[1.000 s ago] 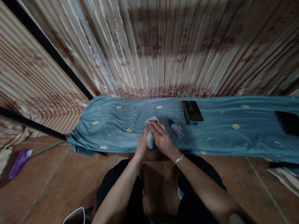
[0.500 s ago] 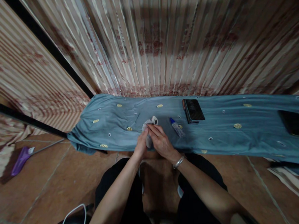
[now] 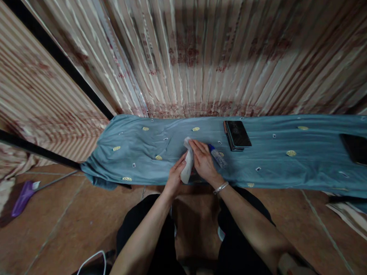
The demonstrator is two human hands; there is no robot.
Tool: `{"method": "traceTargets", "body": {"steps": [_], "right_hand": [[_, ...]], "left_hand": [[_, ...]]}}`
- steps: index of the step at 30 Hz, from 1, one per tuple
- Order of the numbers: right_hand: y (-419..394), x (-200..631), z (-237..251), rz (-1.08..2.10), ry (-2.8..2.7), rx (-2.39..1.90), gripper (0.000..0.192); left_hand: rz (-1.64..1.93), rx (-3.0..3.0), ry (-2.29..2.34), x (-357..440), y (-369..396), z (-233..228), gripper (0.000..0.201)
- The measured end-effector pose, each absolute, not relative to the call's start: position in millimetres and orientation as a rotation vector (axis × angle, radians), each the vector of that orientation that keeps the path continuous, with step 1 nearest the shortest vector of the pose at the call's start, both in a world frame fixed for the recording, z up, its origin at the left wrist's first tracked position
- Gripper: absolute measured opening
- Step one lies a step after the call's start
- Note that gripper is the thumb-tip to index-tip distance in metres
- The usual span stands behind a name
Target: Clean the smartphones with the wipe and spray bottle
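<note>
My left hand [image 3: 174, 177] and my right hand [image 3: 204, 162] both grip a white cloth or tissue [image 3: 188, 165] between them, held over the near edge of a blue patterned sheet [image 3: 272, 166]. The white piece stands upright between my palms; whether something is wrapped inside it is hidden. A bracelet sits on my right wrist. A small clear bottle with a blue cap [image 3: 216, 155] lies on the sheet just right of my right hand.
A dark phone in a case [image 3: 237, 135] lies on the sheet beyond the bottle, another dark flat device [image 3: 358, 150] at the far right. Striped curtains hang behind. A purple broom [image 3: 22, 198] lies on the tiled floor at left; a white cable [image 3: 87, 265] is near my knee.
My hands lifted and turned the white piece from lying bunched under my fingers to upright between both palms, shifting slightly right toward the bottle.
</note>
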State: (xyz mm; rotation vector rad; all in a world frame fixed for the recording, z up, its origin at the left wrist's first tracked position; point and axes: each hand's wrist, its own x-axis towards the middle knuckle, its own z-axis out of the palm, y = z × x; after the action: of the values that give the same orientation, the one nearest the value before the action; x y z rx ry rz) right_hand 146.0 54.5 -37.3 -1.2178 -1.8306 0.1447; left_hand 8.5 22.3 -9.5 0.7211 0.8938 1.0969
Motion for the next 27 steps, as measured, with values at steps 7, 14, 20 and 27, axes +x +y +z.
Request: {"method": "traceTargets", "body": {"steps": [7, 14, 20, 27], "right_hand": [[57.9, 147.7, -41.8, 0.212, -1.751, -1.267, 0.050], [66.3, 150.7, -56.4, 0.434, -1.538, -1.328, 0.042], [71.3, 148.1, -59.1, 0.719, -1.318, -1.248, 0.038], [74.0, 147.0, -62.2, 0.816, -1.204, -1.241, 0.038]], "left_hand": [[1.099, 0.699, 0.883, 6.5, 20.8, -4.8, 0.054], [1.112, 0.646, 0.852, 4.6, 23.0, 3.8, 0.058], [1.143, 0.637, 0.851, 8.3, 23.8, 3.7, 0.055], [1.191, 0.637, 0.842, 11.4, 24.9, 5.2, 0.051]]}}
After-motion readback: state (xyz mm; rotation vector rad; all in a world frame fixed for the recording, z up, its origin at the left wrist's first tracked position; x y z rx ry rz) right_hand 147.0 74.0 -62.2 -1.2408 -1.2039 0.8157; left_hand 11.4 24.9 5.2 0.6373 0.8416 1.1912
